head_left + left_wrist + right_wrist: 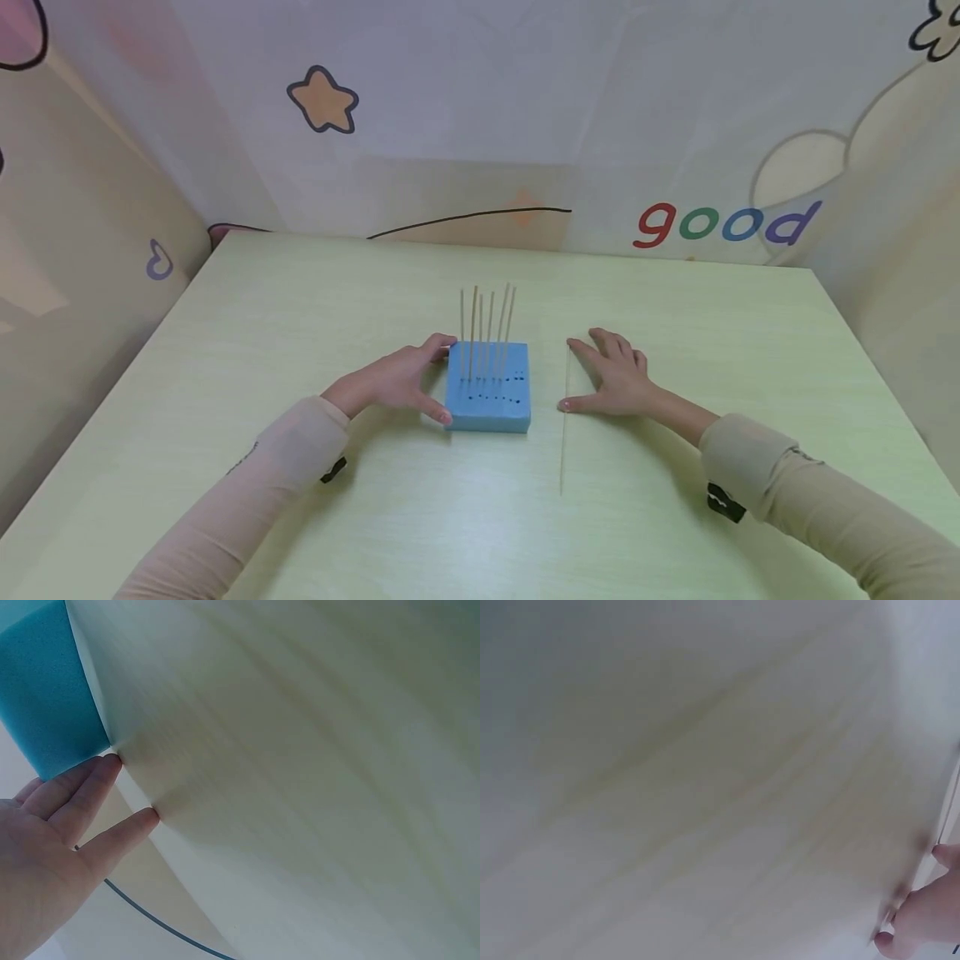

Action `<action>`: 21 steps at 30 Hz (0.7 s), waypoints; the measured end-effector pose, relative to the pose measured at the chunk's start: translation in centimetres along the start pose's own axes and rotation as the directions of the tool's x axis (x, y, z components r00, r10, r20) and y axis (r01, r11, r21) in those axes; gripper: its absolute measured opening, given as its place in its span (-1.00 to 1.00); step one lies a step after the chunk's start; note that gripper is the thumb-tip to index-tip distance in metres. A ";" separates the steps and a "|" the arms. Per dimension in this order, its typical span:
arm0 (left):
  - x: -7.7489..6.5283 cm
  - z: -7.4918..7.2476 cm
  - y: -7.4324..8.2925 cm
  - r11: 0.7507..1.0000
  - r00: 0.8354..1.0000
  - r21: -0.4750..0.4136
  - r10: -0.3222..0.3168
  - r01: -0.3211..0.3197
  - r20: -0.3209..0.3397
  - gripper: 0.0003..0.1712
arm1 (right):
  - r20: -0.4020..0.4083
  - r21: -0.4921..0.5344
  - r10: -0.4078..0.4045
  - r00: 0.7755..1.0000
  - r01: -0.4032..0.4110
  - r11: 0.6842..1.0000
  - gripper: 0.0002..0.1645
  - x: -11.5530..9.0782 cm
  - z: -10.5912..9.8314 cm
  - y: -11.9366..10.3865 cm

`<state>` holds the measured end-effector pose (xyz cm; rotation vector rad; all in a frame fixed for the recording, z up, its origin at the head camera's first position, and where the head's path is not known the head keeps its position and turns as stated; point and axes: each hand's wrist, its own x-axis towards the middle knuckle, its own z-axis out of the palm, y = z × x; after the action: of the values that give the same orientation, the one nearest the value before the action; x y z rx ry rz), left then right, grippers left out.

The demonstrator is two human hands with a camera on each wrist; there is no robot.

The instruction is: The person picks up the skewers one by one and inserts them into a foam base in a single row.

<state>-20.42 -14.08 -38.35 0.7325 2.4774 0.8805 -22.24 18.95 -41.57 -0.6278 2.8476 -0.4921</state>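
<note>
A blue foam block [488, 408], its top dotted with small holes, sits on the table. Several thin wooden sticks [481, 333] stand upright in it in a row. At the block's left side is my left hand [401, 379], thumb by the near corner and fingers by the far one. The left wrist view shows those fingers [86, 795] straight, with the tips against the foam block [56, 690]. To the block's right, my right hand [618, 379] spreads thumb and index finger along a thin stick [562, 458] lying on the table, touching it. The right wrist view catches only some fingertips.
The pale wooden table [300, 283] runs back to a printed curtain [465, 100] with a star and the word "good". More curtain hangs at the left and right sides. Dark straps [725, 503] show under the sleeves.
</note>
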 end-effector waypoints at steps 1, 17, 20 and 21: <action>0.0 0.0 0.0 1.000 1.000 -0.001 0.002 -0.002 -0.001 0.25 | -0.001 0.007 0.002 1.000 -0.002 1.000 0.16 0.0 0.0 -0.1; -0.2 0.1 0.1 1.000 1.000 -0.004 0.025 -0.025 0.000 0.22 | -0.038 0.152 0.042 0.998 -0.036 0.988 0.18 0.5 -0.8 -1.7; -0.1 0.1 0.1 1.000 1.000 0.002 0.023 -0.023 -0.004 0.22 | -0.034 0.172 0.063 0.997 -0.056 0.984 0.18 0.6 -1.4 -1.9; -0.1 0.1 0.1 1.000 1.000 0.007 0.021 -0.021 -0.005 0.21 | -0.030 0.201 0.067 0.997 -0.059 0.978 0.17 0.6 -1.7 -2.0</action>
<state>-20.25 -14.00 -38.31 0.7606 2.4825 0.8824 -22.50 17.47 -39.36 -0.4951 2.7932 -0.7739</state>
